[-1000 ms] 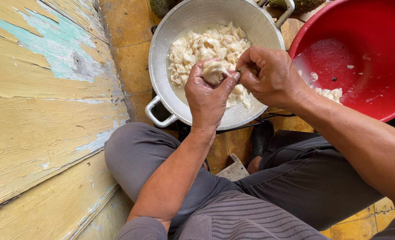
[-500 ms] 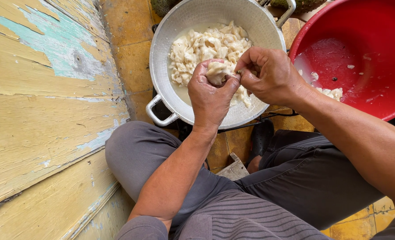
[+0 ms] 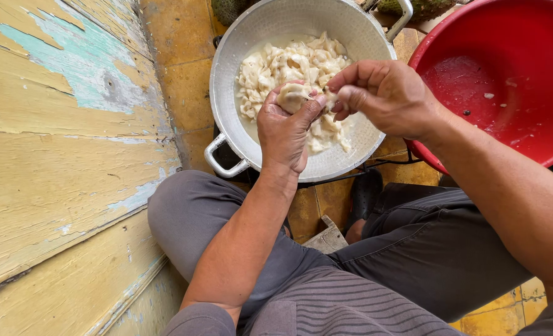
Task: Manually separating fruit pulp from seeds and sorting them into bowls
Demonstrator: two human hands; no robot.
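My left hand [image 3: 284,134] holds a pale, cream-coloured piece of fruit flesh [image 3: 294,96] over a white metal pot [image 3: 226,68]. My right hand [image 3: 385,96] pinches the right end of that same piece with thumb and fingertips. Inside the pot lies a heap of several similar pale pieces [image 3: 292,62] in milky liquid. Both hands hover just above the pot's near side.
A red plastic basin [image 3: 506,87] with a few scraps stands to the right of the pot. A yellow wooden wall with peeling paint [image 3: 59,143] runs along the left. My grey-trousered knees [image 3: 189,211] frame a yellow tiled floor [image 3: 177,56]. Green spiky fruit [image 3: 226,7] lies beyond the pot.
Both hands have stayed over the pot. My right hand's fingers have shifted slightly along the piece held in my left hand.
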